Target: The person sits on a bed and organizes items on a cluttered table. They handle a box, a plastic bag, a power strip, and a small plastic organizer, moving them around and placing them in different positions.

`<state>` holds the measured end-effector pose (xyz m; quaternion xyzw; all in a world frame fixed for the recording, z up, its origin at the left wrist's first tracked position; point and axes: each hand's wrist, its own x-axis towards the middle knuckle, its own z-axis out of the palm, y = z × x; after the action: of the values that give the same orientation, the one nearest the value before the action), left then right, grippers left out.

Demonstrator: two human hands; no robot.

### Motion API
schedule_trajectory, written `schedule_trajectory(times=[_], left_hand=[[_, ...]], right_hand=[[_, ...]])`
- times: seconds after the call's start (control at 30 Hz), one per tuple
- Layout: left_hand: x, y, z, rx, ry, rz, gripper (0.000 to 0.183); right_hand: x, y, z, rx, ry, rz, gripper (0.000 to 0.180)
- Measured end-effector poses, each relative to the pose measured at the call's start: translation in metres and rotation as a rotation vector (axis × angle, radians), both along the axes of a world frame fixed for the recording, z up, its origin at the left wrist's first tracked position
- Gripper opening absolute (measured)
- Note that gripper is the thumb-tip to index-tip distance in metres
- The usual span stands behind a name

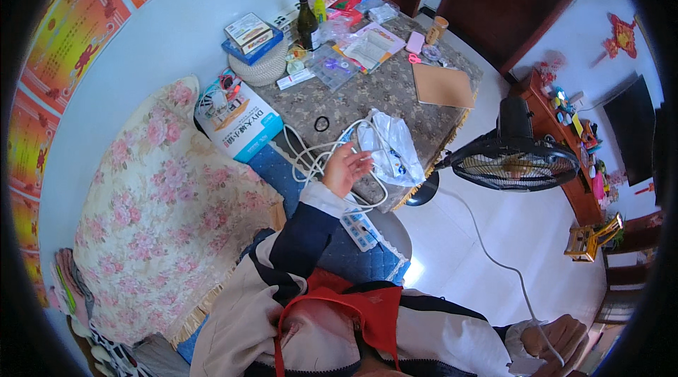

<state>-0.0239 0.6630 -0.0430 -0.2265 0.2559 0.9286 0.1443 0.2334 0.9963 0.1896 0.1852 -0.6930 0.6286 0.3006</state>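
My left hand (347,168) is raised with palm up and fingers apart, holding nothing. It hovers over loops of white cable (302,157) at the table's near edge. Close by lies a crumpled white plastic bag (389,152). Below the hand, a white power strip (360,231) with blue sockets rests on a blue quilted cover (339,266). At the far lower right, my right hand (556,342) has a grey cord (498,263) across it, seemingly gripped. That cord runs over the floor towards the black pedestal fan (514,162).
The patterned tablecloth (339,104) bears a black ring (321,123), a brown notebook (442,84), pink scissors (414,58), a glass bottle (306,19) and a white-and-blue kit box (238,115). A floral cover (169,202) drapes at left. A wooden chair (590,239) stands far right.
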Motion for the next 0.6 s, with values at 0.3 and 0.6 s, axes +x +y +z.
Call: schedule_trajectory(times=[0.3,0.6], left_hand=[[0.089,0.112,0.026,-0.996,1.315,-0.781,0.084],[0.072,0.116,-0.006,-1.251,1.165,-0.871,0.03]], right_hand=[[-0.005,-0.01,-0.003,0.047,-0.05,-0.039,0.014],[-0.015,-0.01,0.001,0.141,-0.084,-0.047,0.012]])
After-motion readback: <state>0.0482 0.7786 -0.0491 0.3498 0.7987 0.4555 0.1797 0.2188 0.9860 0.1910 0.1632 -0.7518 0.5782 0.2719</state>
